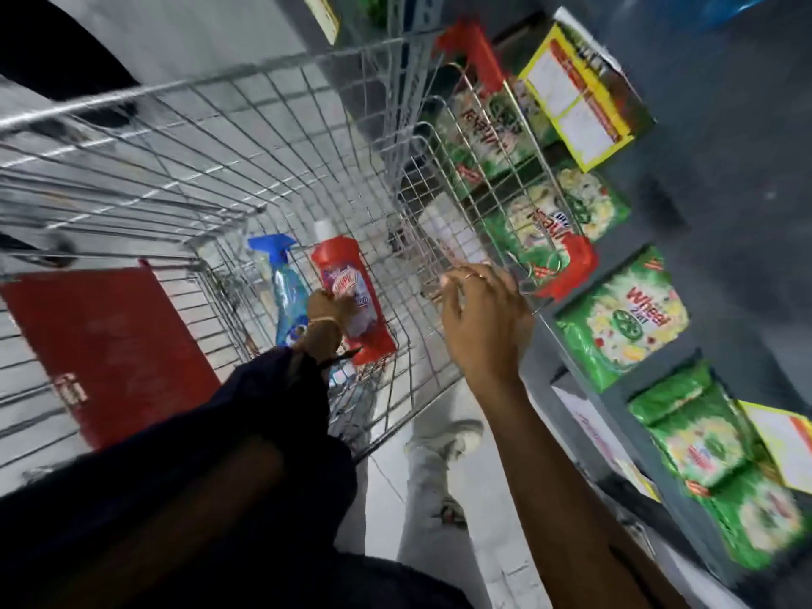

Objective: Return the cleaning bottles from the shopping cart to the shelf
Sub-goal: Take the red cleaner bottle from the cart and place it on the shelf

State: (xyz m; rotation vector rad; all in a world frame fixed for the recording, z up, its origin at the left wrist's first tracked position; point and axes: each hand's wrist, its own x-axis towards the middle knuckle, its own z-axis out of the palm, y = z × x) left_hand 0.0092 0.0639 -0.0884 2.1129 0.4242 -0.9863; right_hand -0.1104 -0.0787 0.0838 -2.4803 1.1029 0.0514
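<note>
A red cleaning bottle (351, 296) with a white cap lies at the bottom of the wire shopping cart (246, 138). Beside it on the left lies a blue spray bottle (285, 283). My left hand (327, 312), in a dark sleeve, reaches down into the cart and its fingers close on the red bottle's label. My right hand (487, 323) rests on the cart's right rim with its fingers spread and nothing in them. The shelf (720, 178) runs along the right side.
Green detergent packs (624, 318) and a green and yellow box (584, 90) fill the shelf. A red flap (105, 345) covers the cart's child seat on the left. My white trouser leg and shoe (444, 441) stand on the pale floor between cart and shelf.
</note>
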